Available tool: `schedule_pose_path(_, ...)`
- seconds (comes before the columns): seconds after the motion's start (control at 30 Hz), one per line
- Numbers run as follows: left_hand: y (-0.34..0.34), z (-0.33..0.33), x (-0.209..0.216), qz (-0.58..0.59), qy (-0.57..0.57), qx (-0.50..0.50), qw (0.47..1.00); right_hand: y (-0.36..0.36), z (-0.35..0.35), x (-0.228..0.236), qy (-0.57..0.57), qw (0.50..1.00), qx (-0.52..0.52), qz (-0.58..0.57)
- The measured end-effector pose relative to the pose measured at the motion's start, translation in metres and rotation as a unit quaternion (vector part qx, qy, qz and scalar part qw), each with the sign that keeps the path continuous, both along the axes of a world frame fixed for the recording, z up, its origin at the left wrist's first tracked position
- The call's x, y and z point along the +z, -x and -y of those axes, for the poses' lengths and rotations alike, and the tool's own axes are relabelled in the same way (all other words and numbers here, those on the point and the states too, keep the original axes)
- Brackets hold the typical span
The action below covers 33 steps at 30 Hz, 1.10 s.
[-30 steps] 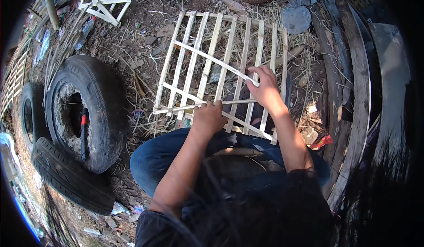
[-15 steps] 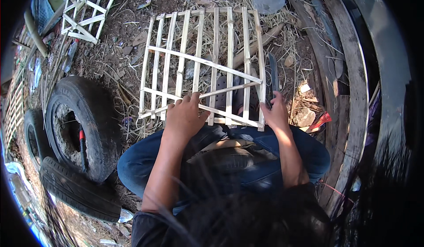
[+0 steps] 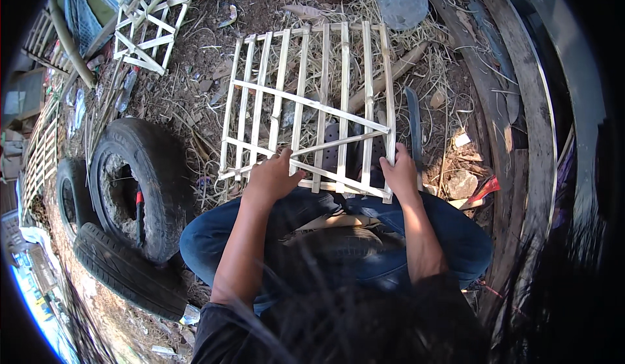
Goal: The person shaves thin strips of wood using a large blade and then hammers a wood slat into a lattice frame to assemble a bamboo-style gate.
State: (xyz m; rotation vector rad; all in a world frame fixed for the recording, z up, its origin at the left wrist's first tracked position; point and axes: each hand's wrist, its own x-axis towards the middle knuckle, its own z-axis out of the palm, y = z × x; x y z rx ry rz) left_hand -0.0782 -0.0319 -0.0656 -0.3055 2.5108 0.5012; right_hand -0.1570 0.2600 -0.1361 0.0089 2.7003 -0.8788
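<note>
A panel of pale bamboo slats (image 3: 312, 106) lies before me, its near edge by my legs. Upright slats are joined by a top rail and by slanting slats that form a zigzag. My left hand (image 3: 268, 180) is closed over the crossing slats at the lower middle. On the right outer slat, near its bottom corner, my right hand (image 3: 401, 172) grips with thumb and fingers. Just beyond that hand a long dark blade (image 3: 414, 113) lies on the ground; its handle end is partly hidden.
Old tyres (image 3: 153, 149) stand and lean at the left, one with a red-handled tool (image 3: 139, 215) in it. Another bamboo lattice (image 3: 146, 38) is at the far left. Wooden planks (image 3: 530, 90) line the right side. A clear plastic bag (image 3: 403, 9) and bamboo shavings lie beyond the panel.
My right hand's fingers have closed in on the panel's right slat, where they were more apart. The whole view has shifted, so the scene sits slightly lower and farther right.
</note>
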Motion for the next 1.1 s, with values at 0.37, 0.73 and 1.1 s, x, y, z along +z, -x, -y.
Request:
schedule_pose_path(0.37,-0.004,-0.014,0.01,0.03,-0.065,-0.037,0.997,0.002,0.004,-0.016,0.076,0.996,-0.027,-0.047)
schedule_pose_path(0.73,-0.002,0.044,0.029,-0.032,0.012,0.139,0.99,0.019,0.003,0.015,0.383,0.923,-0.018,-0.005)
schedule_pose_path(1.1,0.001,0.064,0.014,-0.039,0.023,0.261,0.964,0.025,-0.004,0.08,0.471,0.872,-0.116,0.065)
